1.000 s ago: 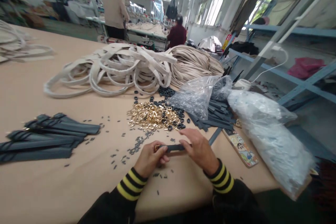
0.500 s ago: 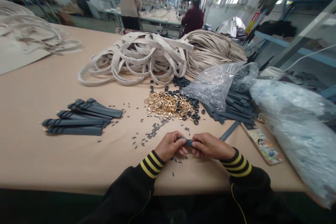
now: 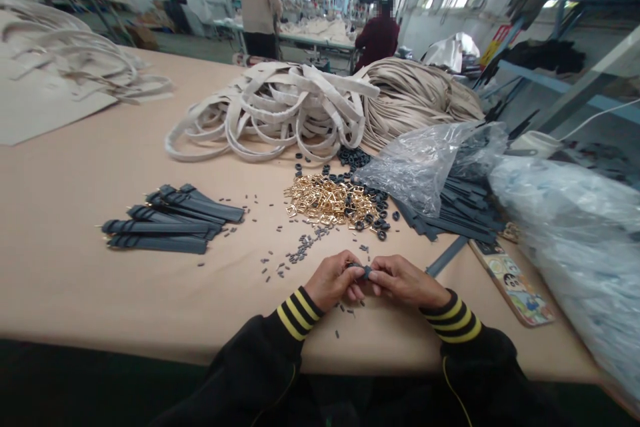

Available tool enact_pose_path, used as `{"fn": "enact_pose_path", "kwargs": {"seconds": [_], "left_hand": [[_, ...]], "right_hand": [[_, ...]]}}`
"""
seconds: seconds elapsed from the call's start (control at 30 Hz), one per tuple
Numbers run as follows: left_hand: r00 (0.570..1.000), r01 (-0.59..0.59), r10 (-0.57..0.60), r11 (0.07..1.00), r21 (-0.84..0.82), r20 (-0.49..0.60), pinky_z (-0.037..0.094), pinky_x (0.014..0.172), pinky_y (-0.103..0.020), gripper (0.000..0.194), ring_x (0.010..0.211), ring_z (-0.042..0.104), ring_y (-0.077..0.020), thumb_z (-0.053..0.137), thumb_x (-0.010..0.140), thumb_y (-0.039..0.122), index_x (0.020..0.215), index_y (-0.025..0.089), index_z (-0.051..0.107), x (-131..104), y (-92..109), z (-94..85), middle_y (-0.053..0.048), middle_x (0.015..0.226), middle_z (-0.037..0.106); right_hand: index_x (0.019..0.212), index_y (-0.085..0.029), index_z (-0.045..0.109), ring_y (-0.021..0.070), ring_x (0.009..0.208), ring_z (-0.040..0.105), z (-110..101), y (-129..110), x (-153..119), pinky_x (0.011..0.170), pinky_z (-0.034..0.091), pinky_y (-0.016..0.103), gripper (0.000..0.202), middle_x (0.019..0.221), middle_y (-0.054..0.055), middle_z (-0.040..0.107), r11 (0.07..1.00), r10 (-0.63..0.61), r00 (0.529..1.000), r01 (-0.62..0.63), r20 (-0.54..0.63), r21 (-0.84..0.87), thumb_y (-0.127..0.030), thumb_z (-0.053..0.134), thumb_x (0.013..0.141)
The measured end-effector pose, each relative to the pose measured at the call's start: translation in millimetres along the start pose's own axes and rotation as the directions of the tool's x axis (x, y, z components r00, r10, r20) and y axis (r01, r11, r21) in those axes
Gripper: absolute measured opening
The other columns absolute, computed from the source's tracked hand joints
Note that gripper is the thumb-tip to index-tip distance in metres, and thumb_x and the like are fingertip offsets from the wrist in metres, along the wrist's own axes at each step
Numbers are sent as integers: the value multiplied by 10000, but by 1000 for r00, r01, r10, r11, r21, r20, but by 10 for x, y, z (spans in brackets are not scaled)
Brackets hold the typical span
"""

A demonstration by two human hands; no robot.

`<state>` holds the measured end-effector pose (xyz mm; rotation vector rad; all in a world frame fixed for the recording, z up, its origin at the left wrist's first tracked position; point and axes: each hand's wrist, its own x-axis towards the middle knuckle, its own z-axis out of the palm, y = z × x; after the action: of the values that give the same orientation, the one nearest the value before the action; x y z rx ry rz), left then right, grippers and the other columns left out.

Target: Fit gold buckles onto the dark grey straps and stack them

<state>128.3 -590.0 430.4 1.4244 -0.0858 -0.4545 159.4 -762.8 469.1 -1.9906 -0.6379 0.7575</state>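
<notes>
My left hand (image 3: 334, 279) and my right hand (image 3: 406, 281) meet above the front of the table, fingers closed on a dark blue-grey strap (image 3: 367, 272). Only a short piece shows between the fingertips. A bit of gold-coloured metal shows at the left fingers, mostly hidden. Behind my right hand lies a flat dark strip (image 3: 447, 255); whether it belongs to the held strap I cannot tell. Beyond the hands are a heap of gold buckles (image 3: 325, 199), dark loops (image 3: 382, 235) and scattered small grey pieces (image 3: 301, 250).
Finished-looking dark straps with gold ends (image 3: 165, 227) lie left. Pale strap coils (image 3: 280, 110) and a beige bundle (image 3: 425, 97) fill the back. Right are clear plastic bags (image 3: 575, 233), dark strips (image 3: 465, 207) and a patterned phone (image 3: 515, 283). Two people are beyond the table.
The fingertips of both hands have come slightly closer, and less of the strap shows between them. The whole scene has shifted a little to the right in view.
</notes>
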Motion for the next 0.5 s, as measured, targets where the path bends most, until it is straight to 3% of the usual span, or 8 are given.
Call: {"fn": "enact_pose_path", "kwargs": {"seconds": [0.1,0.17,0.3,0.4,0.5], "left_hand": [[999,-23,22,999,37,34,409,351,-158,196,403,572,-123,467,794,343,810,153,425,-20,-39,16,9,467,570],[998,-31,29,999,37,64,405,338,-152,198,384,557,-111,457,798,349,820,158,410,-32,-62,29,22,481,553],[991,-46,59,994,-103,119,414,327,-153,238,367,540,-92,471,784,370,883,175,378,-18,-63,14,25,576,554],[993,-67,85,979,-193,83,389,310,-143,299,335,511,-80,516,751,375,921,181,364,-7,-13,-12,45,566,542],[993,-95,104,981,-170,48,352,292,-131,258,302,456,-56,501,757,372,879,168,402,-36,38,-10,62,526,503]], "right_hand": [[699,-160,492,93,466,458,10,-31,-34,460,336,197,234,584,-11,547,999,53,998,-53,28,-1,-317,397,845],[692,-169,492,114,510,483,2,-52,-54,490,351,215,237,604,2,554,995,39,999,-38,17,-91,-322,394,845],[675,-182,507,154,614,507,-39,-23,-10,566,371,246,278,642,23,553,961,-18,1000,11,-23,-277,-380,398,837],[695,-178,514,161,655,512,-41,49,55,592,385,247,331,677,28,557,963,-30,999,25,-15,-269,-438,371,841],[653,-171,474,131,564,489,-16,118,63,536,377,226,385,597,5,513,978,10,999,-3,35,-209,-482,350,844]]}}
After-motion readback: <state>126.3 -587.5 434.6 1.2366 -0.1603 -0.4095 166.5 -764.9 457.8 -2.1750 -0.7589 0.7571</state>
